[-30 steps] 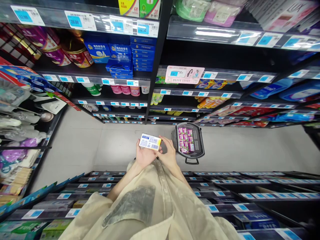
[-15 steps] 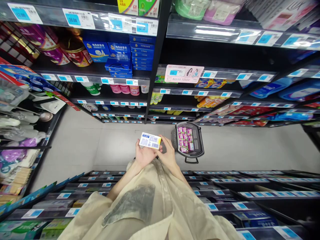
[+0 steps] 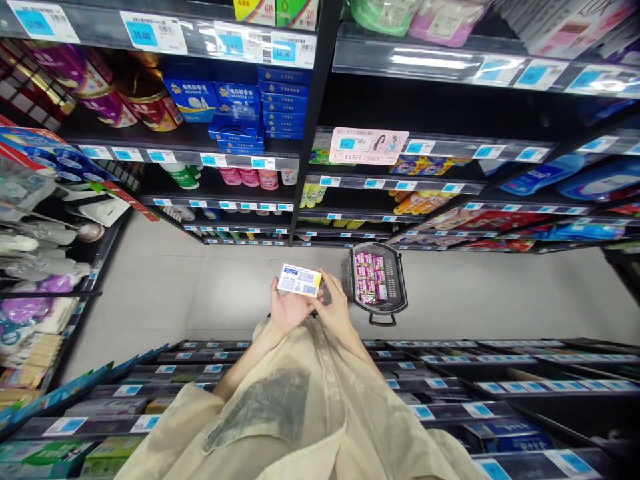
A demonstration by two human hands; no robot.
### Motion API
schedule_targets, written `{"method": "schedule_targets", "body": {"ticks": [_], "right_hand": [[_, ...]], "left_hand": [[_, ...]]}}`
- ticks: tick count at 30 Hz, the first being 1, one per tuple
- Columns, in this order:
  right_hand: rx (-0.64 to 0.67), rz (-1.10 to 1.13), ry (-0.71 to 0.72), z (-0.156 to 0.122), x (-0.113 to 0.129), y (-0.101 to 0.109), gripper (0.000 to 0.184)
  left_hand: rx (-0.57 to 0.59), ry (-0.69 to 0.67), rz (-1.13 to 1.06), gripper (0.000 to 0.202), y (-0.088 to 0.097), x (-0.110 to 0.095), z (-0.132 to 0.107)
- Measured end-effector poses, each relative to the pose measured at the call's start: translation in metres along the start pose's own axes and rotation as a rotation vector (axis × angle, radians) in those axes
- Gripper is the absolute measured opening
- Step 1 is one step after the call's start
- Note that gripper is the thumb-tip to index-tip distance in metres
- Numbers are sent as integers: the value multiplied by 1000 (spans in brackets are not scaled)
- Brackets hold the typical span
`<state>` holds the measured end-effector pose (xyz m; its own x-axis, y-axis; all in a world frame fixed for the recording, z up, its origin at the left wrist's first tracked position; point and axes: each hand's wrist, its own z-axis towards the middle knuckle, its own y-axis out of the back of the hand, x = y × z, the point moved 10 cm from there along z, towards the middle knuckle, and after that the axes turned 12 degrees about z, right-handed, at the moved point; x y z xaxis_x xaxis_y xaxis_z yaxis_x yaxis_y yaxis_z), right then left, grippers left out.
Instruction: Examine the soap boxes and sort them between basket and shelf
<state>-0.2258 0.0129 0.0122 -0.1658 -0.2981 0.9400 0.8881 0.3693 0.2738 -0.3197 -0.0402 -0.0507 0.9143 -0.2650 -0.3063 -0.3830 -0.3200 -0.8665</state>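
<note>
A small white and yellow box (image 3: 299, 279) with blue print and a barcode is held between both hands, in front of my body. My left hand (image 3: 287, 312) supports it from below and the left, its thumb at the box's left edge. My right hand (image 3: 335, 303) grips the right end, with fingers along the edge and the thumb near the lower corner. On the floor to the right stands a dark shopping basket (image 3: 395, 267) on its own, with several pink and purple packs (image 3: 370, 273) in it.
Shelves ahead hold blue boxes (image 3: 235, 100), pink bottles (image 3: 250, 177) and blue bottles (image 3: 545, 173). A pink sign (image 3: 369, 146) hangs from a shelf edge. More shelves (image 3: 165, 370) stand close behind, beside my body. A rack of hanging goods (image 3: 40, 267) is on the left. Grey floor (image 3: 160, 293) lies between.
Hardly anything differs. The view has shifted very slightly, while both hands keep the box in nearly the same place and pose.
</note>
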Motion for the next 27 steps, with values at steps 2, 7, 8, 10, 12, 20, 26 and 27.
{"method": "schedule_targets", "body": {"ticks": [2,7,8,10,12,20,26,27], "right_hand": [[2,-4,-6,0,0,-1,68],[-6,10,-13,2,3,-1,72],[-6,19,-23,2,3,0,72],[4,63,-61,2,0,0,74],[34,180,-129,0,-8,-3,81],[-88,937,-416,-11,-35,-17,86],[-272,1369,-652,-14,-39,-21,78],[-290,1424,-680,-14,-39,-21,77]], "left_hand": [[10,6,-28,89,1,0,0],[9,-5,10,89,0,-3,-1],[7,-12,32,89,0,-3,-1],[-7,-40,80,86,-1,-6,-1],[-37,-95,155,83,0,-8,1],[-209,-625,874,107,2,-35,-8],[-276,-788,1302,97,-19,-42,-21],[-271,-817,1339,87,-24,-44,-23]]}}
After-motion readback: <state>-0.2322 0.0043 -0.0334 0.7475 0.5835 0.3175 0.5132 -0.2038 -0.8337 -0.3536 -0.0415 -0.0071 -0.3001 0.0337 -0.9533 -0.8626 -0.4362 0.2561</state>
